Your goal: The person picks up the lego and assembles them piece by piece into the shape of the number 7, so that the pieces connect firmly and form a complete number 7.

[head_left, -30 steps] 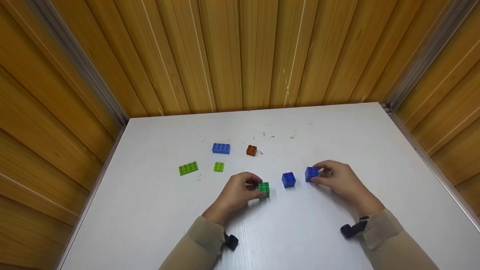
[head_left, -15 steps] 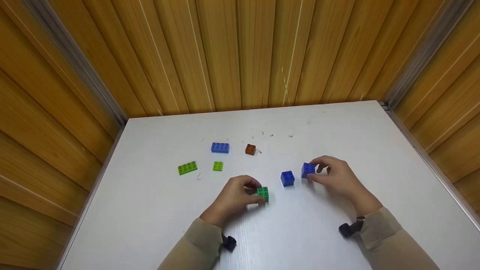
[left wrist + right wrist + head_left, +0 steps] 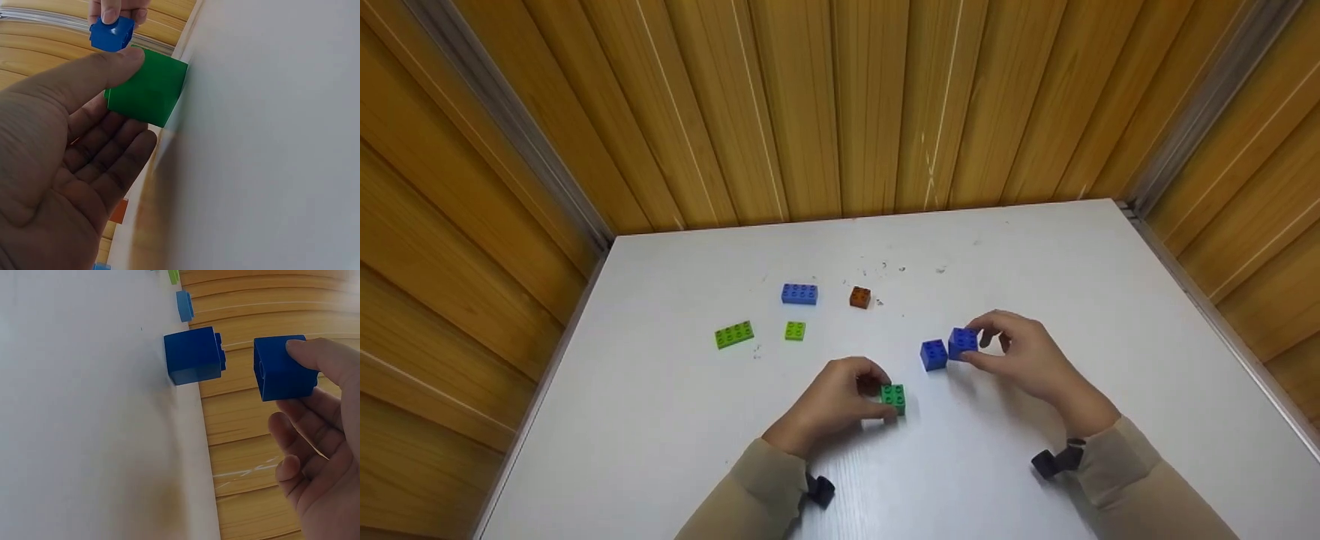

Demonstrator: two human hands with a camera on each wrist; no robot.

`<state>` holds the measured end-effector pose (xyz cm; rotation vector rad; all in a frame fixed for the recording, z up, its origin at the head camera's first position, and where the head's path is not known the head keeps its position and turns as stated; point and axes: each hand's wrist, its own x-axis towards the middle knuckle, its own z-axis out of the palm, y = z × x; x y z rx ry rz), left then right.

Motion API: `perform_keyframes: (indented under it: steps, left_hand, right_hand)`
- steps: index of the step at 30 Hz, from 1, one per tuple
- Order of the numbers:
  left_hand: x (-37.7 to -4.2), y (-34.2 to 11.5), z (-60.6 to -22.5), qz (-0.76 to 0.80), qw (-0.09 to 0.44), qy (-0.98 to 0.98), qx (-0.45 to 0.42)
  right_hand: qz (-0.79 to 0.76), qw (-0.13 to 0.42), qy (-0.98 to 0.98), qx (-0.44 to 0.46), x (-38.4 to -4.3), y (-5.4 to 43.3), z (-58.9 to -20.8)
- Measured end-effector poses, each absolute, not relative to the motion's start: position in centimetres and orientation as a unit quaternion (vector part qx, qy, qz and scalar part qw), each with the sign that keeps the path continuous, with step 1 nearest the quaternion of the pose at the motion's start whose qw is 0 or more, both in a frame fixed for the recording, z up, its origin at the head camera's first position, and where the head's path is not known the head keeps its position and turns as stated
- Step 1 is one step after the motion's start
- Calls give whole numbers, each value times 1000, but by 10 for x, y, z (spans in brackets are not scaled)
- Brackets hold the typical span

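My left hand [image 3: 844, 397] pinches a green brick [image 3: 893, 398] between thumb and fingers, low over the table. In the left wrist view the thumb lies along the side of that green brick [image 3: 147, 87]. My right hand [image 3: 1027, 356] pinches a dark blue brick [image 3: 963, 343] off the table. A second dark blue brick [image 3: 934, 355] stands on the table just left of it, studs up. In the right wrist view a gap shows between the held blue brick [image 3: 286, 368] and the standing blue brick [image 3: 193, 357], with the held one higher.
Farther back lie a lighter blue long brick [image 3: 799, 294] and a brown brick [image 3: 860, 297]. A long lime brick [image 3: 734, 334] and a small lime brick [image 3: 795, 331] lie to the left. Wood-patterned panels [image 3: 855, 112] enclose the white table [image 3: 660, 420].
My right hand has lifted its blue brick and brought it left, beside the standing blue one. My left hand has shifted slightly nearer to me with the green brick.
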<state>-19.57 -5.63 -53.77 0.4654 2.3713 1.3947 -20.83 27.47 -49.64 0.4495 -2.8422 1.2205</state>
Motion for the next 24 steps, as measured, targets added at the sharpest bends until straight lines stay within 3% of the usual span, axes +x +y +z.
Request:
perform_keyframes:
  steps: [15,24]
  left_hand:
    - [-191,-51,-538,490,201,829,180]
    - [-189,-51,-538,490,204,826,190]
  right_hand:
    - [418,33,-878,232,-193,253,-494]
    - [435,17,-860,268,-184,241,-497]
